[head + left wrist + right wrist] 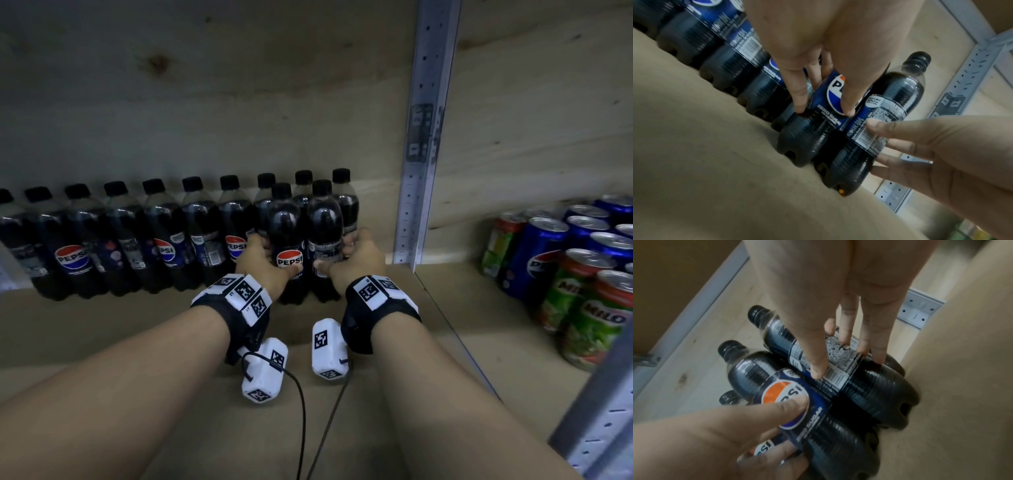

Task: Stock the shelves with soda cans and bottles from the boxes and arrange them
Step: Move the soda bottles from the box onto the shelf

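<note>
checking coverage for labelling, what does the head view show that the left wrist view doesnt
Only the head view shows the green Milo cans and blue Pepsi cans right of the grey metal upright, plus the full back row of black-capped Pepsi bottles. Only the left wrist view shows the left-held bottle's "zero sugar" print. Both show the left hand and right hand each gripping a front bottle.

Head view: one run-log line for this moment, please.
left hand: grips logo-front Pepsi bottle | right hand: grips label-back Pepsi bottle | both upright on shelf, before back row
</note>
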